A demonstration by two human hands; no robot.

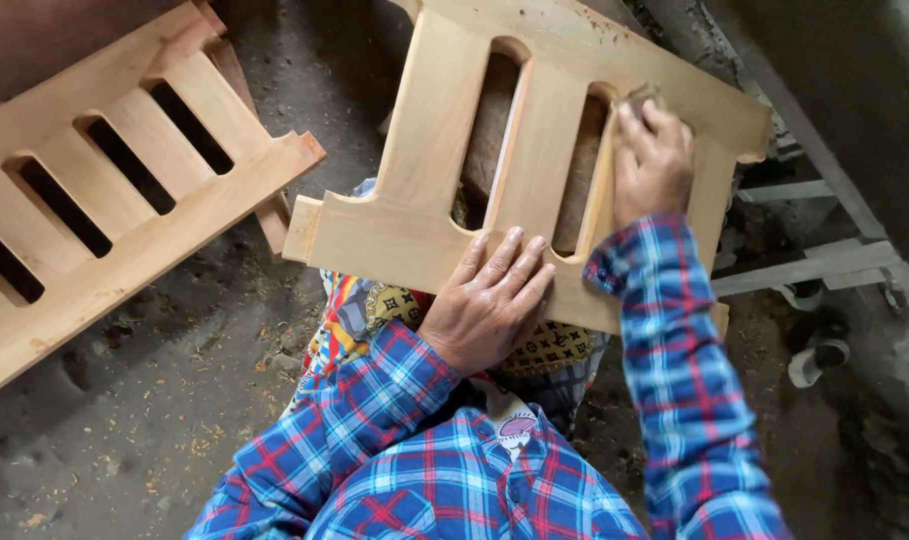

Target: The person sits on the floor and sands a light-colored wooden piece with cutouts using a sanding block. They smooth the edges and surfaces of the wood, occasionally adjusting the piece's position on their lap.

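Slotted wooden panel rests tilted on lap. Left hand flat, fingers spread, pressing lower rail. Right hand closed on small sanding block at right slot edge. Second slatted panel on floor, well apart.

A dusty concrete floor bears wood shavings and a slatted wooden panel.
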